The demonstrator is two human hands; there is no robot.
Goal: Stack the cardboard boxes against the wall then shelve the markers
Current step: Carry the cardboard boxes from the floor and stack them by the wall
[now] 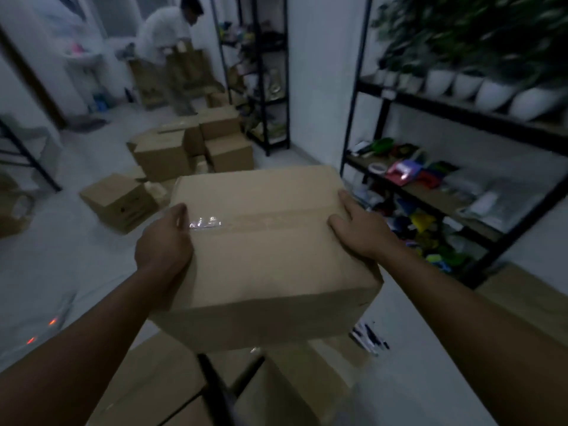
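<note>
I hold a taped cardboard box (264,259) in front of me, off the floor. My left hand (164,241) grips its left side and my right hand (358,229) grips its right side. A clear tape strip runs across its top. Below it lie more cardboard boxes (172,382). A few dark markers (370,336) lie on the white floor just right of the held box. Further off, a cluster of boxes (190,146) sits on the floor, with one tipped box (118,202) nearer to me.
A black shelf rack (430,192) on the right holds colourful packets and white plant pots (491,90). Another black rack (264,72) stands by the far wall. A person in white (166,35) bends over boxes at the back. Another box (528,296) sits low at right.
</note>
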